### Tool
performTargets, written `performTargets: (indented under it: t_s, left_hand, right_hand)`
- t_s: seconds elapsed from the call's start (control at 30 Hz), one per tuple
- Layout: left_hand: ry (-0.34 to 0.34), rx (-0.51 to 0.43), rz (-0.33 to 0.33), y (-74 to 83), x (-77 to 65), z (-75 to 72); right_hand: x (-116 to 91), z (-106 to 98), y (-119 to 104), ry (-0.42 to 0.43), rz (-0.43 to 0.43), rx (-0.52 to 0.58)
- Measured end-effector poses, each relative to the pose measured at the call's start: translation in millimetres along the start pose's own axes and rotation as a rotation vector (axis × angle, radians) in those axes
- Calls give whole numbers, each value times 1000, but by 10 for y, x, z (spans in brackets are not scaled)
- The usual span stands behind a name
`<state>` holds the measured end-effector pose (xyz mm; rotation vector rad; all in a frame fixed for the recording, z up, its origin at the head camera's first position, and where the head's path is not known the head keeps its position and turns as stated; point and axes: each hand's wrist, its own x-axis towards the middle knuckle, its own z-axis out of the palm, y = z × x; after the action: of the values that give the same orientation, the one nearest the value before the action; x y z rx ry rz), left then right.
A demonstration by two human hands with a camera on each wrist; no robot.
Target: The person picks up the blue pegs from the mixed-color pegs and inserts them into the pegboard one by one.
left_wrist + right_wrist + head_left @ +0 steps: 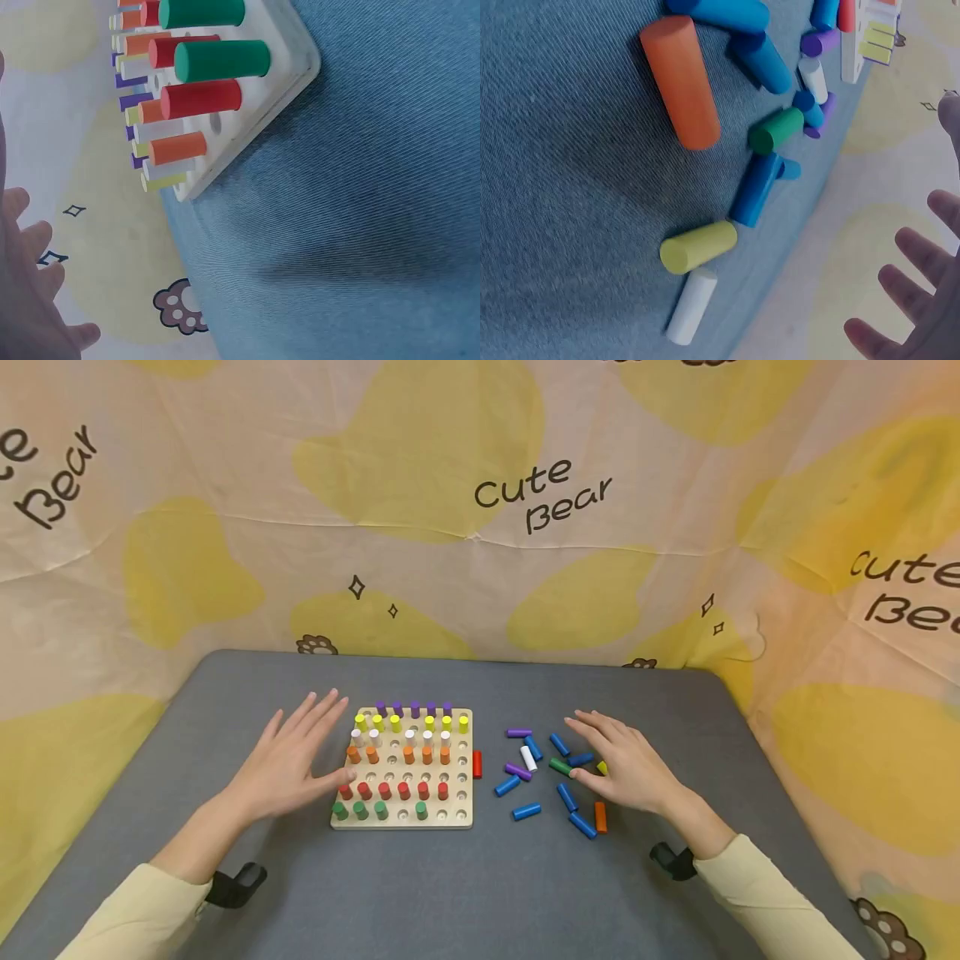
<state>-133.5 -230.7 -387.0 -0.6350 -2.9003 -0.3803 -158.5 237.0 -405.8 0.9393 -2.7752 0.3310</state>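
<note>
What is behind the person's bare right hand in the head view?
A yellow cylindrical peg shows partly beside the right hand; the rest is covered. A white cylindrical peg, covered there, appears in the right wrist view.

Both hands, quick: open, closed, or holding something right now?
Left hand: open, fingers straight, holding nothing, beside the pegboard.
Right hand: open, fingers extended, holding nothing, near the loose pegs.

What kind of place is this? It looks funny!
It might be a little indoor corner set up for tabletop games. There's a grey table, a "Cute Bear" cloth behind it, and a board with colourful pegs.
</note>
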Motion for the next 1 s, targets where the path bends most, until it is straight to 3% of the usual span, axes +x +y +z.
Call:
performTargets:
  t_s: [0.33, 0.73, 1.0]
  left_hand:
    - [18, -57, -6, -14, -167, 106]
    - [-54, -136, -41, -80, -306, 310]
    - [-72, -140, -19, -125, -380, 439]
  right_hand:
    - [30, 70, -133, 2, -59, 92]
    - [19, 228, -224, -44, -77, 194]
    - [19, 316, -284, -102, -78, 229]
